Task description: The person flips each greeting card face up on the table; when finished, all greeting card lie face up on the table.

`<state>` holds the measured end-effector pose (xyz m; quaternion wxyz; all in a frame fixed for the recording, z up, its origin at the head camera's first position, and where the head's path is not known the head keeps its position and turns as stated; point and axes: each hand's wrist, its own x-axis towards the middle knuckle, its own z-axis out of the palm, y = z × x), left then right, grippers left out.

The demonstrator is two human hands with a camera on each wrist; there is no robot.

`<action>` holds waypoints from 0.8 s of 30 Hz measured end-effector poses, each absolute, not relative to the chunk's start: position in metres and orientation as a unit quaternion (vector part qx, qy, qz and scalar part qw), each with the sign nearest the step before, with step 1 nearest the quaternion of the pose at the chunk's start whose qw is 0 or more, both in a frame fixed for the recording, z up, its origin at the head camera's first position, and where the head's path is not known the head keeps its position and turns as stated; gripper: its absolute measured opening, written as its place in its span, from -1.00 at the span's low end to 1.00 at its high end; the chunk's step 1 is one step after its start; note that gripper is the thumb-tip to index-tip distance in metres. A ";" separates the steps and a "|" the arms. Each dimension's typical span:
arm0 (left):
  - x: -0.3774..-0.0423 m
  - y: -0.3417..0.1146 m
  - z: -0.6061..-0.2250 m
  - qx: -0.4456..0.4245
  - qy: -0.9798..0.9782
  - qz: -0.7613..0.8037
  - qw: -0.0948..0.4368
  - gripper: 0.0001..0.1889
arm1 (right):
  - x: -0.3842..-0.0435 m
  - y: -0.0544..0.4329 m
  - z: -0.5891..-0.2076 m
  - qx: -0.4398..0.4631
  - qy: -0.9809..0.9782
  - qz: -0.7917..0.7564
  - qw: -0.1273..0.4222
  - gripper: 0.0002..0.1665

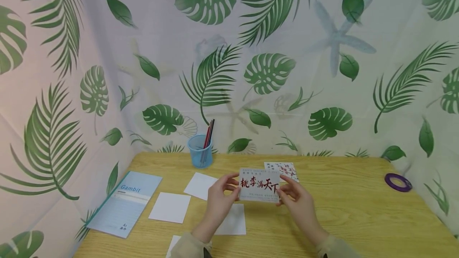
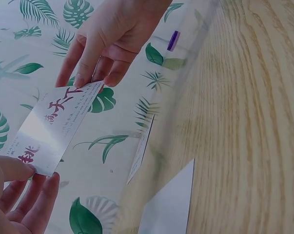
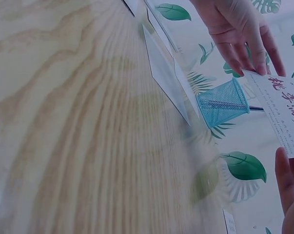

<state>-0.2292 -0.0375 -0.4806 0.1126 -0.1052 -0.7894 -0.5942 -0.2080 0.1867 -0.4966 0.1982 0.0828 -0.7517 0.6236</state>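
Observation:
Both hands hold up a white greeting card [image 1: 259, 185] with large red Chinese characters and small print, raised above the wooden table. My left hand [image 1: 221, 195] pinches its left edge, thumb on the printed face and fingers behind. At the opposite edge my right hand [image 1: 297, 198] pinches it the same way. In the left wrist view the card [image 2: 51, 124] slants between the two hands, with glare on its middle. Behind it on the table lies another card [image 1: 287, 170] with a red floral print, partly covered by the held one.
White blank cards [image 1: 169, 208] lie on the left half of the table, one under the left forearm. Farther left is a light blue Gambit notebook [image 1: 125, 202]. A blue mesh pen cup [image 1: 201, 156] with pencils stands at the back. A purple tape roll [image 1: 398, 182] lies at right.

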 end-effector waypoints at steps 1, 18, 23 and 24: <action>-0.230 -0.037 -0.480 -0.106 -0.792 -0.589 0.119 -0.61 | -0.209 0.186 -0.496 0.082 -0.753 0.622 0.198 -0.44; -0.250 -0.042 -0.488 -0.133 -0.843 -0.504 0.131 -0.43 | -0.236 0.175 -0.497 0.052 -0.831 0.533 0.147 -0.32; -0.254 -0.043 -0.494 -0.129 -0.858 -0.490 0.088 -0.33 | -0.246 0.177 -0.502 0.046 -0.871 0.476 0.116 -0.23; -0.254 -0.044 -0.495 -0.129 -0.859 -0.488 0.085 -0.32 | -0.248 0.178 -0.503 0.046 -0.876 0.468 0.109 -0.20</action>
